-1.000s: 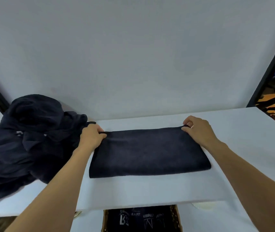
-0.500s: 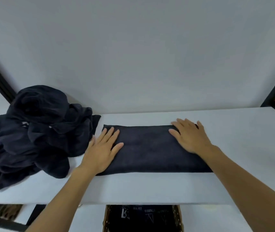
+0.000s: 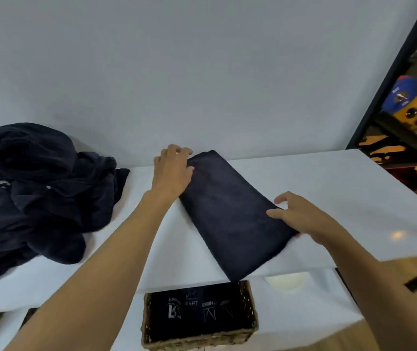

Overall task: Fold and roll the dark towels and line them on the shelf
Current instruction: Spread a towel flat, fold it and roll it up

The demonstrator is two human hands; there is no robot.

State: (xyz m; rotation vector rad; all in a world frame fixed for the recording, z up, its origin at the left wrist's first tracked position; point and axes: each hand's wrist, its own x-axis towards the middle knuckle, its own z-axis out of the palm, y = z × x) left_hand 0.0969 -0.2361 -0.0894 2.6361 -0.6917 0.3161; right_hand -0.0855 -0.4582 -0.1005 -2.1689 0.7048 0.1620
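Note:
A folded dark navy towel [image 3: 230, 214] lies diagonally on the white shelf top [image 3: 329, 198], its near end reaching the front edge. My left hand [image 3: 171, 171] rests flat on the towel's far left corner by the wall. My right hand [image 3: 296, 216] grips the towel's right side, fingers over the top and thumb spread. A heap of unfolded dark towels [image 3: 32, 193] sits at the left of the shelf.
A wicker basket [image 3: 199, 335] with dark printed towels stands on the lower level below the front edge. A pale round object [image 3: 288, 281] lies beside it. A black frame post [image 3: 392, 69] and blue and yellow caps [image 3: 410, 100] are at the right.
The towel lay straight along the wall with both hands pressed flat on it; now it is turned diagonally, the right hand pulling its right end toward the front edge.

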